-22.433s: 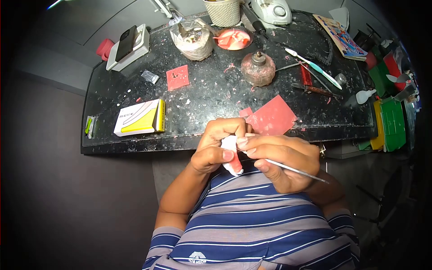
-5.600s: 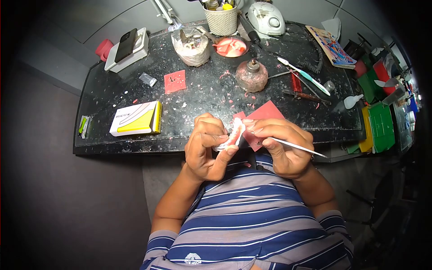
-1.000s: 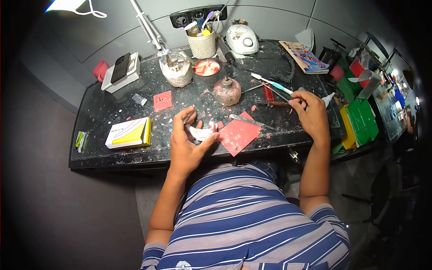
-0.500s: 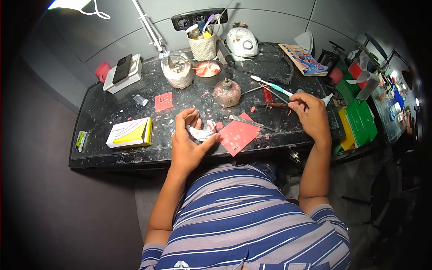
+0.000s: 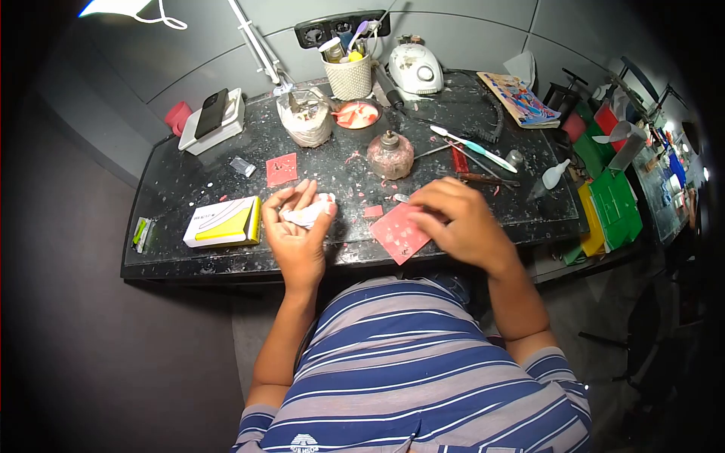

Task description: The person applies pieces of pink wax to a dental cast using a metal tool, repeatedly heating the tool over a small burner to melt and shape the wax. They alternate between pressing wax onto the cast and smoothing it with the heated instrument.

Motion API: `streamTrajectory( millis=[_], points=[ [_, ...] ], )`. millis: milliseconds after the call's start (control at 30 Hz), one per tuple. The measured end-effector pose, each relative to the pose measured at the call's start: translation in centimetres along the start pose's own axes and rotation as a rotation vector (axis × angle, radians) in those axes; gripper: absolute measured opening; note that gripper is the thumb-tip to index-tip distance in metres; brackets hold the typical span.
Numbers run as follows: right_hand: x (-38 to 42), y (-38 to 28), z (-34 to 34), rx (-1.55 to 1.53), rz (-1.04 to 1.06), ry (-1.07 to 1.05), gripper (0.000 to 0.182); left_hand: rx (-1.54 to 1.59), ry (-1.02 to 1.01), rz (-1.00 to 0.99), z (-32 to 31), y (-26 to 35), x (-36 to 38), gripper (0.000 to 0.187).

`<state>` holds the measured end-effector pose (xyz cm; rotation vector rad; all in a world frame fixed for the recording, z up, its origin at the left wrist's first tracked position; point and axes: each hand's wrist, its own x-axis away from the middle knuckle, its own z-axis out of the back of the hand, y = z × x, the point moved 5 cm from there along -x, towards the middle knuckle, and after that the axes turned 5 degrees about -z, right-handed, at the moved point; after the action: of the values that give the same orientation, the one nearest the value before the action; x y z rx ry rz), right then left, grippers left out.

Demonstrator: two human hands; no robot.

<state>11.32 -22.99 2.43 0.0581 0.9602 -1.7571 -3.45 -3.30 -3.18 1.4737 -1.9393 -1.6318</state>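
Left hand (image 5: 298, 249): one, yours, palm up, fingers and thumb closed around a white piece (image 5: 303, 216) with a reddish patch, held above the table (image 5: 177, 177). Right hand (image 5: 464, 225): one, palm down, fingers bent above the larger pink sheet (image 5: 396, 237); whether it grips anything, you cannot tell from this view. Slim tool: one, pale tip (image 5: 401, 198) showing just beyond the right fingers, remainder hidden.

Step in hand, by judgement: the left supports the piece while the right attends to the tool or the sheet beneath. Handling note: lifting the tool calls for a light pinch along its shank, clear of the sheet; the piece calls for a steady, gentle left hold.

Nearby: small pink offcut (image 5: 373, 211), beside the sheet; pink square (image 5: 282, 175), beyond the left fingertips; white and yellow box (image 5: 219, 226), left of that hand; round glass burner (image 5: 390, 158), beyond the sheet; toothbrush (image 5: 487, 155), beyond the right hand.
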Motion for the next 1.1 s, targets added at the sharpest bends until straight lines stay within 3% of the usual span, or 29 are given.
streamTrajectory(
  millis=[100, 167, 367, 400, 533, 700, 767, 933, 1100],
  points=[
    [-1.5, -1.6, -3.2, 0.025, 0.075, -0.049, 0.019, -0.075, -0.14, -0.009, -0.7, -0.1, 0.2, 0.063],
    [-2.1, -1.4, -5.1, 0.3, 0.067, -0.138, 0.019, -0.113, -0.179, 0.002, -1.0, -0.2, 0.2, 0.066],
    [-3.2, -0.6, -5.8, 0.123, 0.081, -0.265, 0.015, -0.176, -0.226, 0.026, -1.1, -0.6, 0.3, 0.067],
    [-3.2, -0.2, -5.9, 0.089, 0.026, -0.305, 0.015, -0.323, -0.266, -0.04, -1.1, -0.3, 0.3, 0.068],
    [-3.1, -0.2, -6.0, 0.015, 0.035, -0.257, 0.017, -0.417, -0.307, -0.124, -1.2, 0.1, 0.3, 0.07],
    [-3.5, -0.3, -6.4, 0.03, -0.001, -0.389, 0.019, -0.001, -0.151, 0.001, -0.9, 0.3, 0.4, 0.08],
    [-3.6, -0.5, -6.5, 0.017, 0.013, -0.367, 0.019, 0.003, -0.147, -0.009, -0.5, 0.1, 0.1, 0.08],
    [-3.5, -0.9, -6.6, 0.013, 0.064, -0.314, 0.019, 0.056, -0.15, -0.018, 0.0, -1.0, 0.2, 0.053],
    [-3.9, -0.6, -6.8, -0.051, -0.051, -0.427, 0.018, 0.077, -0.114, -0.088, 0.7, -1.2, -0.1, 0.036]
  ],
)
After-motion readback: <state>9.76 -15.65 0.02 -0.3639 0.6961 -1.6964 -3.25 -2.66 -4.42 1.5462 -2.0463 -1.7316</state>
